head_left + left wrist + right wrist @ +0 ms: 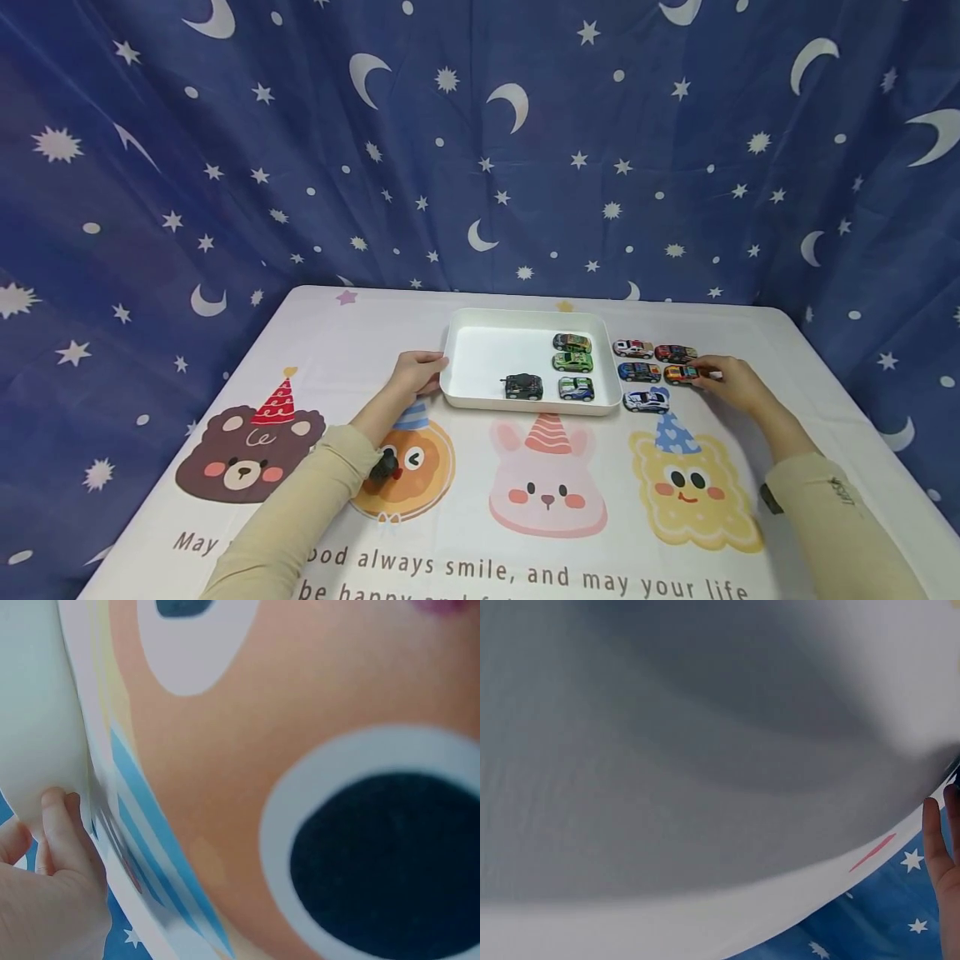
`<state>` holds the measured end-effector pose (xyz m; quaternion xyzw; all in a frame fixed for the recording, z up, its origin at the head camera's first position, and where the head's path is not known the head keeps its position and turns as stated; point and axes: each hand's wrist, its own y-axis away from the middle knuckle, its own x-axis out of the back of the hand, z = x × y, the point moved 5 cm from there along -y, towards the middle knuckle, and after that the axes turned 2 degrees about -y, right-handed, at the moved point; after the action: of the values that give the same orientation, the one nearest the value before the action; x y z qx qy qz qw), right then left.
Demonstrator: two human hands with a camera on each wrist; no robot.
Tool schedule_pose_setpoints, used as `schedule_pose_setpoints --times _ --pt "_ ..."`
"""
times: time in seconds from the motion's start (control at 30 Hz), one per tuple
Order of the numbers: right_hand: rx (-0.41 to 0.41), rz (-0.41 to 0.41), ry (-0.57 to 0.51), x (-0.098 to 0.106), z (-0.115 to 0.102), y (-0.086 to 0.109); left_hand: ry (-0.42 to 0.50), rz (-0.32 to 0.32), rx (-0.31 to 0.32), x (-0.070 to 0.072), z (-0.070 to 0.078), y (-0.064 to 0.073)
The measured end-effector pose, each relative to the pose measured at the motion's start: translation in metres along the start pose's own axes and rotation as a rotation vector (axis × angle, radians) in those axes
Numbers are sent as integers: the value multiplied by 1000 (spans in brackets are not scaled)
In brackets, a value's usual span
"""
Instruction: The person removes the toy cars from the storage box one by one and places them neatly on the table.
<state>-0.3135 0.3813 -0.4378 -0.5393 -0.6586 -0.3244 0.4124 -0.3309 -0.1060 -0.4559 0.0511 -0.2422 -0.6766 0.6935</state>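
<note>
My left hand (417, 373) grips the left rim of a shallow white tray (480, 342); the left wrist view shows its thumb and fingers (64, 825) on either side of the wall. Inside the tray stand a black toy car (523, 386), a green one (572, 362), a white-blue-green one (576, 388) and a dark patterned one (572, 342). Right of the tray, my right hand (731, 379) pinches the rear end of an orange toy car (679, 375), which is on the table. The right wrist view has that hand only at its edge, the car barely visible.
Around the orange car sit a red-dark car (675, 353), a blue one (639, 372), a white-red one (633, 348) and a white-blue one (647, 401). A cartoon-printed cloth covers the table (465, 483). Behind hangs a blue star-and-moon curtain (420, 167).
</note>
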Motion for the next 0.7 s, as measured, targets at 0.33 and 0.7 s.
schedule_pose_setpoints --times 0.33,0.7 --pt "-13 -8 -25 -3 5 3 2 -6 -5 0 0 -1" --pt "-95 -40 1 -5 5 -3 19 -1 -12 -1 1 0"
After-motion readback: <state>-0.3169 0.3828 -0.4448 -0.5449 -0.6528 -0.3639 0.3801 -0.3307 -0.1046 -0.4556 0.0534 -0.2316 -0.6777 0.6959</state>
